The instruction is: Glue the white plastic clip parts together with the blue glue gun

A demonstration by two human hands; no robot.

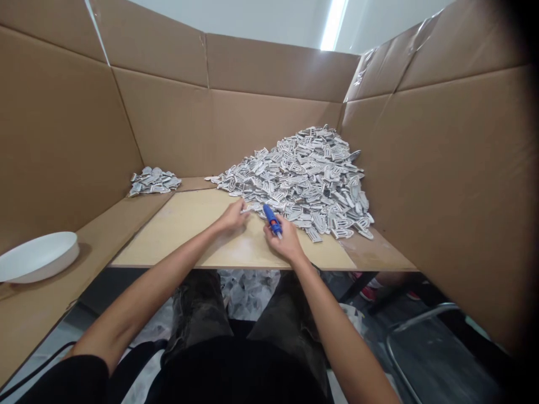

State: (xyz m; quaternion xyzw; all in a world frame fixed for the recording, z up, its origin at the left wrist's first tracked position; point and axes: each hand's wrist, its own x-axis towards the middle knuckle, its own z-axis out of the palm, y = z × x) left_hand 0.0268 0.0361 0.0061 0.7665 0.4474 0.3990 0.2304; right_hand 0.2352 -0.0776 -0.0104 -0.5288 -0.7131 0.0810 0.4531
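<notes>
My right hand [286,238] is closed around a blue hand tool with an orange part [272,220], its exact kind unclear; the blue end points away from me toward the pile. My left hand [233,217] is closed in a pinch on a small light grey slotted piece [246,211], mostly hidden by the fingers. Both hands are above the pale wooden board [168,241], a short gap apart. Just beyond them rises a large heap of grey slotted pieces [303,174], many of them flat with one rounded end.
A smaller heap of similar pieces [154,180] lies at the back left. On the left cardboard ledge sits a white bowl [40,257]. Tall cardboard walls [269,67] enclose the work surface. Below the board are my legs, and to the right another person's red shoe [369,293] shows.
</notes>
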